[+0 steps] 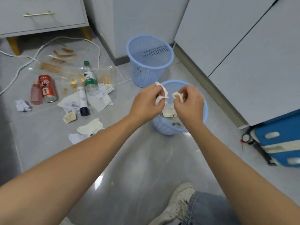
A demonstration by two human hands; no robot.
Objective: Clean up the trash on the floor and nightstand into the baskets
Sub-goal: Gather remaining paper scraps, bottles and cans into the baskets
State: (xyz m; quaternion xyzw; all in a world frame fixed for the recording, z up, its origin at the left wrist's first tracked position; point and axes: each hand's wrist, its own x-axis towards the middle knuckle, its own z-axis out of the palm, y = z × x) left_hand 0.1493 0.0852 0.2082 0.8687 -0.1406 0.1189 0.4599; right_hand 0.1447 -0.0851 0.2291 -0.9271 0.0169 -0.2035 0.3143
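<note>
My left hand (146, 103) is closed on a white crumpled tissue (162, 93) and my right hand (190, 104) pinches a small yellowish paper scrap (177, 95). Both hover over the near blue basket (205, 111), which holds some paper scraps. A second, empty blue basket (149, 60) stands behind it. Trash lies on the floor to the left: a red can (47, 89), a pink bottle (36, 95), a clear water bottle (90, 78), a white tube (83, 101), a crumpled paper ball (22, 105) and tissues (90, 127).
A grey nightstand (42, 15) on gold legs stands at the back left, with a white cable (32, 60) looping on the floor before it. Grey cabinets (235, 46) line the right. A blue suitcase (279, 140) lies at the right. My shoe (177, 203) is at the bottom.
</note>
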